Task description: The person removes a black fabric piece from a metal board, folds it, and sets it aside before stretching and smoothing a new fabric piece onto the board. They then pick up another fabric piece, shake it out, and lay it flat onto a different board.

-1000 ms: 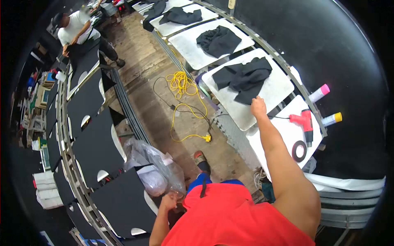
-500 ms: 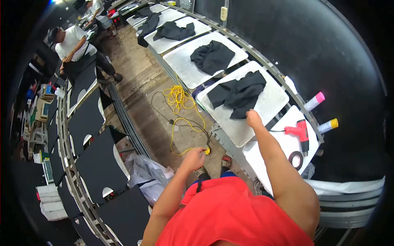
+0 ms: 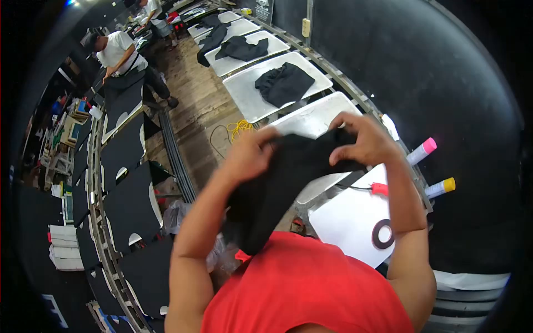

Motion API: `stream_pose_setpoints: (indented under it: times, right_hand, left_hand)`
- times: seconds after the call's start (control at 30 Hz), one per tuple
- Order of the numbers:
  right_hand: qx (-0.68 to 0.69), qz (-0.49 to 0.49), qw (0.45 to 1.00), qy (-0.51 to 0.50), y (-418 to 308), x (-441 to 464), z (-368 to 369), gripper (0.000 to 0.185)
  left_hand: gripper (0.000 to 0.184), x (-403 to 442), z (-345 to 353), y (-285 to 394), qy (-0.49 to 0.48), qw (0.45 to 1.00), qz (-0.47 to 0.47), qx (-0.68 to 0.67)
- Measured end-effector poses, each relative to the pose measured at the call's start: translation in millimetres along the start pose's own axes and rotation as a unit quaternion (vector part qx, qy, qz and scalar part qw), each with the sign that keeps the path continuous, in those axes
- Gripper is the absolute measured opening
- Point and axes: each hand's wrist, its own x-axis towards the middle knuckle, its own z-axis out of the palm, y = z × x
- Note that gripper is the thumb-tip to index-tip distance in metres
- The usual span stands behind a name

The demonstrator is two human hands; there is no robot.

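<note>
A bunched black shirt (image 3: 286, 177) hangs in front of my chest, lifted off the pale board (image 3: 327, 108) behind it. My left hand (image 3: 249, 155) is closed on the shirt's left edge, slightly blurred. On the other side my right hand (image 3: 369, 141) grips the cloth, its thumb and fingers curved round it. Farther along the same row, another crumpled black shirt (image 3: 284, 84) lies on its own board. Part of a red heat gun (image 3: 380, 189) shows beside my right forearm, on a white board (image 3: 347, 227) with a roll of black tape (image 3: 383, 234).
Pink-capped (image 3: 422, 151) and yellow-capped (image 3: 440, 187) spray cans stand along the right rail. A row of boards covered in black cloth (image 3: 130, 205) runs down the left. A co-worker (image 3: 119, 55) bends over that row. Yellow cord (image 3: 240, 129) lies on the floor.
My right hand has lifted the black shirt off its board and brought it toward my body. My left hand has risen from low over the floor and taken hold of it too.
</note>
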Motion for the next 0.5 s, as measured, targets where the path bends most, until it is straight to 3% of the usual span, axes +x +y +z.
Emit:
stream_pose_setpoints:
  times: [0.07,0.1,0.13,0.17,0.2,0.23,0.27,0.3,0.33,0.37,0.4,0.43,0.47,0.5]
  right_hand:
    - [-0.137,-0.09,0.984,0.066,-3,1,-38,0.026]
    - [-0.119,-0.138,0.979,0.093,-15,-5,-59,0.031]
    - [-0.113,-0.239,0.951,0.159,-11,-4,-78,0.03]
    - [-0.046,-0.311,0.939,0.142,-21,-11,-104,0.024]
    - [-0.004,-0.343,0.921,0.182,-14,-17,-125,0.015]
    - [0.067,-0.298,0.924,0.231,-3,-20,-146,0.012]
    - [0.022,-0.238,0.937,0.257,0,-19,-160,0.017]
    - [-0.022,-0.172,0.945,0.278,5,-16,-175,0.022]
    - [-0.022,-0.164,0.947,0.275,23,-5,-190,0.022]
    - [-0.132,-0.138,0.919,0.345,48,10,-205,0.034]
    - [-0.242,-0.114,0.872,0.411,63,16,-214,0.046]
    - [-0.228,-0.137,0.841,0.472,58,6,-218,0.054]
    - [-0.212,-0.158,0.806,0.529,47,-10,-221,0.063]
    - [0.033,-0.268,0.843,0.466,42,-27,-225,0.051]
  left_hand:
    - [0.021,31,-52,49,-0.065,0.993,-0.035,-0.091]
    - [0.022,38,-66,64,-0.109,0.984,-0.043,-0.134]
    - [0.026,42,-77,77,-0.166,0.981,0.056,-0.082]
    - [0.026,43,-80,77,-0.164,0.982,0.063,-0.077]
    - [0.028,43,-82,71,-0.199,0.978,0.066,0.022]
    - [0.03,44,-85,62,-0.232,0.963,0.066,0.118]
    - [0.033,52,-89,48,-0.193,0.968,0.022,0.157]
    - [0.032,65,-99,28,-0.135,0.943,0.028,0.301]
    - [0.029,76,-106,8,-0.025,0.945,-0.006,0.327]
    - [0.028,86,-117,20,0.051,0.952,0.008,0.302]
    - [0.03,96,-124,5,0.184,0.922,0.103,0.325]
    - [0.031,99,-132,20,0.234,0.904,0.161,0.321]
    - [0.03,89,-134,48,0.225,0.954,0.111,0.165]
    - [0.026,75,-135,65,0.22,0.968,0.102,0.071]
